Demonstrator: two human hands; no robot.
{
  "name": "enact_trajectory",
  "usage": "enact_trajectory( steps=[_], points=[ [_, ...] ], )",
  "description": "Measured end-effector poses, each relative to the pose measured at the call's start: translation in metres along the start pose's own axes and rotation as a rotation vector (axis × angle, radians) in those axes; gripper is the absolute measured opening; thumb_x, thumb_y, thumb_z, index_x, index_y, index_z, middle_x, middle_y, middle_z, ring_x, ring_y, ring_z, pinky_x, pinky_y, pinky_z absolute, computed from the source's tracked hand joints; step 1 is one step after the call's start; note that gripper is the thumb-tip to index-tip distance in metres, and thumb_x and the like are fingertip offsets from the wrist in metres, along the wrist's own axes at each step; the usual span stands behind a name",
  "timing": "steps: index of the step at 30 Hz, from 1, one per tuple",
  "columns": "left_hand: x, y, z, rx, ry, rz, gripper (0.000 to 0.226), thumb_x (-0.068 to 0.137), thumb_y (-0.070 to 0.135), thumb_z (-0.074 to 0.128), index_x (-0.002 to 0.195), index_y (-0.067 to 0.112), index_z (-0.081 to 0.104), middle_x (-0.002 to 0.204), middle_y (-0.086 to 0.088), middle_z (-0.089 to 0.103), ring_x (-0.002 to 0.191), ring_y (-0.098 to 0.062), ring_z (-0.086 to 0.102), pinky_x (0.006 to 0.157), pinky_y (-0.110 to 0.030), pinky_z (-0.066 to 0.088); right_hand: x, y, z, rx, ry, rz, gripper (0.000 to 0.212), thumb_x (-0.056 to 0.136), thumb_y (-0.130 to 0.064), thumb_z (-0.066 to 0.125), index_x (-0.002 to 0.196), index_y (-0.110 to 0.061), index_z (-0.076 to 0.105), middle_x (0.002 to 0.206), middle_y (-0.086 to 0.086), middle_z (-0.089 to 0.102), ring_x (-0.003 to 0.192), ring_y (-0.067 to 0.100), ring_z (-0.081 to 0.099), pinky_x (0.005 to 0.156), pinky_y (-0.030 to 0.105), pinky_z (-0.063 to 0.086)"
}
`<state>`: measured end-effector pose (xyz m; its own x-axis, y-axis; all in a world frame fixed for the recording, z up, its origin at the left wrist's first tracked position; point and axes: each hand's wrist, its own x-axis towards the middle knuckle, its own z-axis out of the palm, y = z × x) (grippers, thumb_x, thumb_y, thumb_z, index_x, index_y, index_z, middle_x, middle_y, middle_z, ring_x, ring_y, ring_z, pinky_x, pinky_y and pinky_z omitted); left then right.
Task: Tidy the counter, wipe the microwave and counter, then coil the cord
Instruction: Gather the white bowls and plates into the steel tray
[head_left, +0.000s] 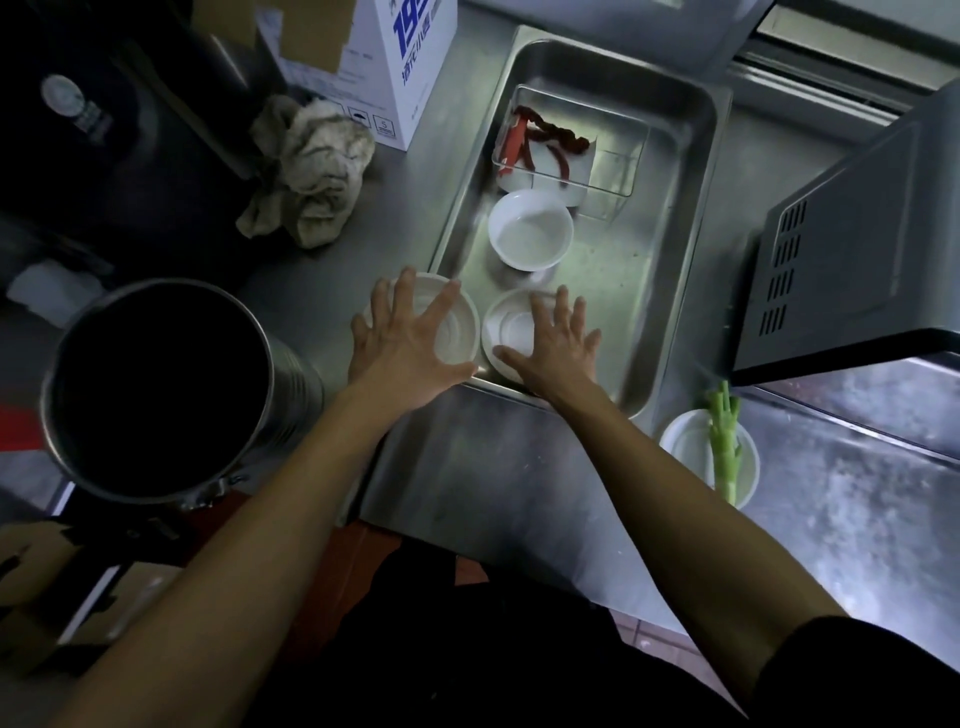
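Note:
My left hand (402, 345) is spread over a white bowl (460, 325) and grips its rim from above; this bowl overlaps the near left rim of a steel tray (675, 291). My right hand (558, 345) grips a second white bowl (506, 325) the same way, inside the tray's near end. A third white bowl (530, 228) stands upright further back in the tray. Behind it lies a clear plastic box (613, 161) with red sausages. A crumpled grey rag (311, 171) lies on the counter at the left. The microwave (857, 260) stands at the right. No cord is in view.
A tall steel pot (156, 389) stands at the near left. A black appliance (104, 130) and a white carton (410, 62) sit at the back left. Near the counter's front edge, below the microwave, a white bowl (685, 447) holds a green stalk (724, 441).

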<state>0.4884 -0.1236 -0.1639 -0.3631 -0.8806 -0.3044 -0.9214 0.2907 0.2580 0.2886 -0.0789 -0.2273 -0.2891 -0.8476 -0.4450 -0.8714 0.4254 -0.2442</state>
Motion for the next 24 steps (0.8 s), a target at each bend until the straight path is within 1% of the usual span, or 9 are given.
enact_trajectory(
  steps=[2, 5, 9, 12, 16, 20, 24],
  points=[
    [0.002, 0.005, 0.000, 0.018, -0.009, 0.024, 0.105, 0.070, 0.074, 0.068, 0.152, 0.049, 0.007, 0.164, -0.003, -0.002, 0.150, -0.035, 0.000, 0.115, -0.063, 0.021, -0.006, 0.005, -0.004, 0.011, 0.011, 0.026, 0.084, 0.093, -0.061, 0.054, 0.157, -0.026, 0.013, 0.167, 0.009, -0.006, 0.153, 0.036, -0.008, 0.119, 0.065, 0.011],
    [0.006, 0.016, 0.001, 0.030, -0.021, 0.074, 0.105, 0.071, 0.072, 0.068, 0.152, 0.048, 0.008, 0.164, -0.003, -0.003, 0.150, -0.036, -0.001, 0.114, -0.064, 0.020, -0.016, 0.014, -0.014, 0.056, 0.052, 0.049, 0.076, 0.095, -0.052, 0.055, 0.156, -0.026, 0.018, 0.167, 0.008, 0.001, 0.153, 0.034, -0.002, 0.120, 0.061, 0.013],
    [0.017, 0.038, 0.005, 0.043, -0.068, 0.147, 0.106, 0.072, 0.071, 0.069, 0.152, 0.049, 0.004, 0.165, -0.002, -0.006, 0.151, -0.035, -0.004, 0.115, -0.064, 0.018, -0.032, 0.026, -0.033, 0.087, 0.099, 0.088, 0.072, 0.095, -0.048, 0.054, 0.155, -0.026, 0.021, 0.167, 0.007, 0.009, 0.153, 0.030, 0.007, 0.121, 0.057, 0.016],
    [0.026, 0.057, 0.012, 0.023, -0.107, 0.220, 0.106, 0.073, 0.067, 0.071, 0.153, 0.050, 0.004, 0.164, -0.001, -0.006, 0.151, -0.036, -0.006, 0.116, -0.066, 0.015, -0.045, 0.038, -0.048, 0.096, 0.177, 0.090, 0.068, 0.097, -0.046, 0.052, 0.155, -0.026, 0.023, 0.166, 0.007, 0.013, 0.153, 0.029, 0.010, 0.121, 0.055, 0.019],
    [0.038, 0.082, 0.025, 0.047, -0.124, 0.292, 0.104, 0.071, 0.072, 0.069, 0.153, 0.050, 0.008, 0.164, -0.001, -0.004, 0.150, -0.038, -0.001, 0.113, -0.069, 0.018, -0.058, 0.052, -0.060, 0.087, 0.240, 0.094, 0.064, 0.097, -0.040, 0.053, 0.153, -0.025, 0.027, 0.165, 0.008, 0.016, 0.153, 0.029, 0.012, 0.120, 0.053, 0.023],
    [0.046, 0.102, 0.043, 0.102, -0.163, 0.313, 0.105, 0.070, 0.075, 0.066, 0.153, 0.048, 0.008, 0.164, -0.003, -0.001, 0.150, -0.038, -0.001, 0.112, -0.069, 0.021, -0.063, 0.063, -0.060, 0.136, 0.228, 0.093, 0.064, 0.096, -0.035, 0.055, 0.153, -0.024, 0.029, 0.165, 0.009, 0.018, 0.153, 0.028, 0.013, 0.119, 0.052, 0.025],
    [0.054, 0.110, 0.062, 0.191, -0.171, 0.324, 0.106, 0.069, 0.077, 0.064, 0.153, 0.047, 0.008, 0.163, -0.008, 0.005, 0.148, -0.039, 0.004, 0.108, -0.068, 0.027, -0.065, 0.070, -0.053, 0.160, 0.239, 0.079, 0.063, 0.096, -0.034, 0.057, 0.153, -0.023, 0.032, 0.164, 0.010, 0.021, 0.152, 0.028, 0.015, 0.117, 0.051, 0.025]
  ],
)
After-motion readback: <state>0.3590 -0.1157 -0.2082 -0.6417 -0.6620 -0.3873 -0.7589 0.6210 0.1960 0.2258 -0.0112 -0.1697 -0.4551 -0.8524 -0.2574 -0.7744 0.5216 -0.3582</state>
